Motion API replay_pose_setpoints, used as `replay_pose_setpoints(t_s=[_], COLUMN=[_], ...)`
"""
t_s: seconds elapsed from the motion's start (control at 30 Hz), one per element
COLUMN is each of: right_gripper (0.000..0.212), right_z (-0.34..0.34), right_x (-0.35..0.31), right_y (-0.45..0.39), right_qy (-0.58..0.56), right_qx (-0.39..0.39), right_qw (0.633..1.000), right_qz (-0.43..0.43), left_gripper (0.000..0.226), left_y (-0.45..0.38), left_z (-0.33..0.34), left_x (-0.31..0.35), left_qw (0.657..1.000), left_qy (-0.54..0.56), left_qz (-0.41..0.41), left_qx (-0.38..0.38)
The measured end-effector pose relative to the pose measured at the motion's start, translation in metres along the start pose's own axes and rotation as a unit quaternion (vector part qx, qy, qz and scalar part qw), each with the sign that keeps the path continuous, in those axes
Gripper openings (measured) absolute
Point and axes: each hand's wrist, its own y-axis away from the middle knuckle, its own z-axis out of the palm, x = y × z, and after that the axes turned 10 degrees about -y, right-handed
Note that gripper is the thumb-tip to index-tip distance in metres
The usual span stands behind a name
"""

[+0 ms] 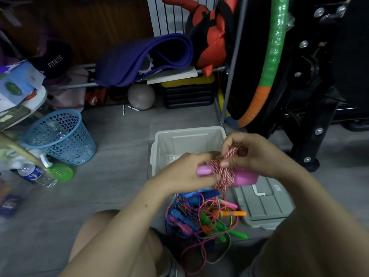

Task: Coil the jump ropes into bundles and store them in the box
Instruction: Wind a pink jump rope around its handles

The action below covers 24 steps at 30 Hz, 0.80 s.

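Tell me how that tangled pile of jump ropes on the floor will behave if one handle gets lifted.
The tangled pile of jump ropes probably drags along: its thin cords loop through each other, so neighbours likely follow. The cords look floppy, lying in loose curls. The plastic handles seem light, though they may snag.

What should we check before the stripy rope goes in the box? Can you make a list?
1. Rope wound round the handles: the red-and-white rope wraps the pink handles, but a strand hangs loose below. Not ok.
2. Firm hold: the left hand grips one handle end and the right hand pinches the rope. Ok.
3. Box open: the box has no lid on; the lid lies on the floor beside it. Ok.
4. Room inside the box: something pale lies at the bottom, hands hide part. Cannot tell.
5. Hanging strand free of the pile of ropes below. Cannot tell.
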Motion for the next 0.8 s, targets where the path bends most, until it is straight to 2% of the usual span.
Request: replay_pose_setpoints(t_s=[0.1, 0.3, 0.4, 0.6, 0.8], right_gripper=[0.017, 0.016, 0.016, 0.019, 0.038], right_z=[-0.005, -0.005, -0.008, -0.012, -0.017], right_x=[0.008, 0.02, 0.022, 0.017, 0.02], right_y=[-0.002, -0.009, -0.008, -0.005, -0.001], right_qy=[-0.055, -0.111, -0.056, -0.036, 0.001], right_qx=[-0.05, 0.026, 0.037, 0.009, -0.016], right_qw=[0.997, 0.993, 0.998, 0.999, 0.999], right_qz=[0.012, 0.024, 0.011, 0.028, 0.028], left_gripper=[0.041, 0.07, 0.092, 0.074, 0.061], left_y=[0.0, -0.002, -0.001, 0.003, 0.002], left_z=[0.012, 0.008, 0.009, 0.006, 0.007], left_x=[0.008, 0.009, 0.012, 0.013, 0.011], left_qw=[1.0, 0.998, 0.996, 0.994, 0.983], left_qy=[-0.014, 0.03, 0.042, 0.091, 0.18], left_qz=[-0.011, -0.028, -0.058, -0.023, -0.012], left_qx=[-0.013, 0.042, 0.048, 0.059, 0.043])
